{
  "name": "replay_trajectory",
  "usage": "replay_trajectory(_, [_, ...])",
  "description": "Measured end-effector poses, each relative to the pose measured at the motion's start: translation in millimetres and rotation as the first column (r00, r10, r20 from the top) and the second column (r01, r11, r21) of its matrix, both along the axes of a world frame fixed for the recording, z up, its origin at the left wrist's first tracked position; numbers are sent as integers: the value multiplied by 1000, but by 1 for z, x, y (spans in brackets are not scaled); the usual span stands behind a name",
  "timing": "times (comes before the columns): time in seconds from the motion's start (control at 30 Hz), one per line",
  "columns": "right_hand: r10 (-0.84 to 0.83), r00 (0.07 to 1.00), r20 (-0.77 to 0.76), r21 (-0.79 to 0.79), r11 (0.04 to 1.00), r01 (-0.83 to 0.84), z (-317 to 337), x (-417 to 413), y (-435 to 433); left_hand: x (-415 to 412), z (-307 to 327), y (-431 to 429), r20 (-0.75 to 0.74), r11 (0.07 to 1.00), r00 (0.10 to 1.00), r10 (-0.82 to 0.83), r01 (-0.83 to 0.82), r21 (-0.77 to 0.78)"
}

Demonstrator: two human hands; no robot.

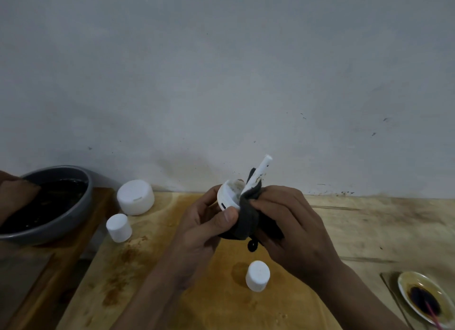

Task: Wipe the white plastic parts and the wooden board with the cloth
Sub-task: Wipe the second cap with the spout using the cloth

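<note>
The white round part (227, 194), with a stiff white tube (259, 173) rising from it, is held up at the centre of the frame, above the wooden board (197, 295). The left hand (204, 223) is curled round its rim, thumb pressed on the side. The right hand (293, 221) is closed on the dark cloth (248, 214), bunching it against the base of the tube. The part looks light, hollow and rigid, and probably slick where brown residue shows inside it, so the rim is the safest place to hold. The thin tube would likely bend or snap off if it served as a handle. The cloth is soft and limp, and folds easily round the tube. Three more white parts stand on the board: a large lid (135, 197) and a small cap (119, 227) at middle left, and another cap (257, 276) just below the hands, where a lowered wrist could tip it. A grey bowl (73, 221) of dark liquid sits at the left edge. A small dish (406, 284) of dark sauce lies at lower right on the paler tabletop (374, 221). Both could spill if knocked.
</note>
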State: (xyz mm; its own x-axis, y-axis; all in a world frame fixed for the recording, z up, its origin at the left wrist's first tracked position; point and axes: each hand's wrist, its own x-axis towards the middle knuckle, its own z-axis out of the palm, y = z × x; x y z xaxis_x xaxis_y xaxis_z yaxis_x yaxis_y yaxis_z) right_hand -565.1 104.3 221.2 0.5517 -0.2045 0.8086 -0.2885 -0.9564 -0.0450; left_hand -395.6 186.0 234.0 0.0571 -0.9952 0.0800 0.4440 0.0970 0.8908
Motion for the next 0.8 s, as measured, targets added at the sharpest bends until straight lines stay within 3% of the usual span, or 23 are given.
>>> replay_trajectory(0.4, [-30, 999, -13, -89, 996, 29, 3, 3, -4, -1, -2, -5, -129, 999, 991, -44, 43, -9])
replay_trajectory(0.6, [-31, 999, -13, -113, 993, 30, 4, -2, -4, -6, 0, -4, -67, 999, 997, -39, 39, 0])
replay_trajectory(0.7, [-19, 999, -48, -123, 992, 13, 6, -5, -9, -5, 1, -7, -123, 994, 991, -57, 68, 85])
replay_trajectory(0.8, [-28, 999, -43, -73, 997, 25, 7, -10, -11, -5, 1, -6, 7, 991, 998, -59, 57, 124])
